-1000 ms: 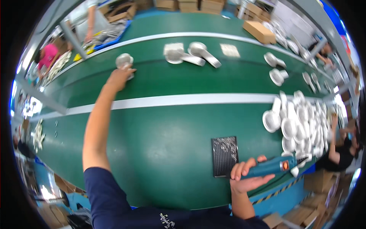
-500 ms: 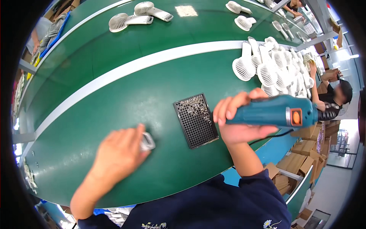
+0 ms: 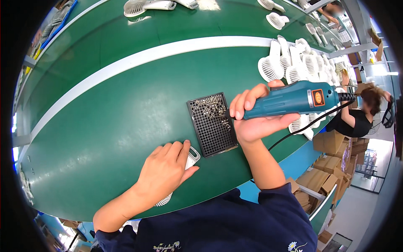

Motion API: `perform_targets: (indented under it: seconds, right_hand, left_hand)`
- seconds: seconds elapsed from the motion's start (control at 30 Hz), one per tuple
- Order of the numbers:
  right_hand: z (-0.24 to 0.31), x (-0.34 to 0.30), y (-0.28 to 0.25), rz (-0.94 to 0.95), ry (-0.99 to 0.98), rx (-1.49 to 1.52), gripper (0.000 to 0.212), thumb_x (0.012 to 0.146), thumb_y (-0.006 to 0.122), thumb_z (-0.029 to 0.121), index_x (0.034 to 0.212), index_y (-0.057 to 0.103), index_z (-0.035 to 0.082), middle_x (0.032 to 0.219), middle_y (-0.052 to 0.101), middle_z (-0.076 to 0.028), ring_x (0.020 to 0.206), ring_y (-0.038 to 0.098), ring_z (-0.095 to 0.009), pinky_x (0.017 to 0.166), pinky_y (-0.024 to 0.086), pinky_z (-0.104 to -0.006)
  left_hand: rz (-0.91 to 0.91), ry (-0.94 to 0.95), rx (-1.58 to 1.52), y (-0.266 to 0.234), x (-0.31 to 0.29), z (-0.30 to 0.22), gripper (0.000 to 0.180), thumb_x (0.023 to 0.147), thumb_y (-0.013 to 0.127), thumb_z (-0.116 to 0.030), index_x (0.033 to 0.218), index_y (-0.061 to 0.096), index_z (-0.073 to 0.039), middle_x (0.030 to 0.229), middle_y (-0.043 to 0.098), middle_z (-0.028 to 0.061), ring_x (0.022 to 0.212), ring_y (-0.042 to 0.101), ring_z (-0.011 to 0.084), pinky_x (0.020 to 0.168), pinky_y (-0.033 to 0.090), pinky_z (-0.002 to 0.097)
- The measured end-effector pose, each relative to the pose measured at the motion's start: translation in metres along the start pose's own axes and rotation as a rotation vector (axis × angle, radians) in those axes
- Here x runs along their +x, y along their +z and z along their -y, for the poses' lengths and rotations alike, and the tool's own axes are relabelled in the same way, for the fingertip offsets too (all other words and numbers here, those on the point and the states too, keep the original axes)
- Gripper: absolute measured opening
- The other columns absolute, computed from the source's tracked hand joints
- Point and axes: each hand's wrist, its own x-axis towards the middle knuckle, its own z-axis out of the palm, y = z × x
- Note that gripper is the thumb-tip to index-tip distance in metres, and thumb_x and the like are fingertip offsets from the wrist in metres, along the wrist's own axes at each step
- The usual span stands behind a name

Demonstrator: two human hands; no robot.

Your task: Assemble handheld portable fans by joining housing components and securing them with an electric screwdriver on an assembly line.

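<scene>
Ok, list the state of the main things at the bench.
Left hand: closed on white fan
White fan: lying, partly covered
Right hand: around power tool
Power tool: held, corded; on/off unclear
Tray: flat, partly filled
Metal pieces: loose, scattered
Fan pile: heaped, overlapping

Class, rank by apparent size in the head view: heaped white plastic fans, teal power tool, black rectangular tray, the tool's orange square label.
1. Heaped fans, partly hidden
2. Tool and tray, unranked: similar, and the tool looks nearer the camera
3. Orange label
</scene>
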Motion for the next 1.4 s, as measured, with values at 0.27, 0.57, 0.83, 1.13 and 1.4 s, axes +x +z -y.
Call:
perform_targets:
  seconds: [0.27, 0.57, 0.83, 1.13, 1.4]
  right_hand:
    - [0.032, -0.012, 0.023, 0.054, 0.041, 0.022, 0.077, 0.087, 0.027, 0.081, 0.125, 0.041, 0.016, 0.066, 0.044, -0.002, 0.039, 0.04, -0.014, 0.035, 0.037, -0.0293]
    - [0.035, -0.028, 0.034, 0.072, 0.188, 0.172, 0.084, 0.082, 0.026, 0.087, 0.127, 0.038, 0.017, 0.067, 0.05, -0.006, 0.042, 0.048, -0.019, 0.038, 0.044, -0.0347]
    - [0.037, -0.03, 0.025, 0.131, 0.158, 0.155, 0.085, 0.082, 0.024, 0.087, 0.127, 0.037, 0.016, 0.068, 0.051, -0.007, 0.041, 0.048, -0.019, 0.038, 0.044, -0.0347]
    - [0.041, -0.028, 0.018, 0.144, 0.121, 0.159, 0.087, 0.082, 0.027, 0.087, 0.13, 0.034, 0.014, 0.069, 0.051, -0.008, 0.044, 0.049, -0.02, 0.04, 0.045, -0.0356]
    - [0.039, -0.043, 0.04, 0.47, -0.048, 0.125, 0.082, 0.081, 0.06, 0.072, 0.122, 0.043, 0.003, 0.072, 0.057, -0.017, 0.054, 0.053, -0.024, 0.049, 0.046, -0.0357]
  left_hand:
    - [-0.276, -0.015, -0.227, -0.014, 0.014, -0.007, 0.047, 0.072, 0.08, -0.017, 0.113, 0.064, -0.001, 0.09, 0.056, 0.0077, 0.078, 0.057, 0.0242, 0.067, 0.048, 0.0358]
    - [-0.323, 0.06, -0.528, 0.006, 0.029, 0.004, 0.019, 0.07, 0.08, -0.006, 0.086, 0.071, -0.003, 0.079, 0.057, 0.0048, 0.071, 0.055, 0.0217, 0.061, 0.046, 0.0335]
    - [-0.284, 0.057, -0.599, 0.011, 0.032, 0.004, 0.014, 0.072, 0.078, -0.004, 0.084, 0.071, -0.003, 0.079, 0.06, 0.0054, 0.072, 0.058, 0.0221, 0.06, 0.048, 0.0337]
    - [-0.276, 0.082, -0.612, 0.014, 0.042, 0.002, 0.015, 0.076, 0.076, -0.004, 0.091, 0.073, -0.002, 0.081, 0.061, 0.0073, 0.073, 0.06, 0.0233, 0.061, 0.049, 0.0335]
    - [-0.13, -0.124, -0.566, -0.012, 0.022, -0.007, 0.035, 0.072, 0.079, -0.011, 0.105, 0.069, -0.004, 0.095, 0.061, 0.0063, 0.089, 0.059, 0.0253, 0.077, 0.048, 0.0364]
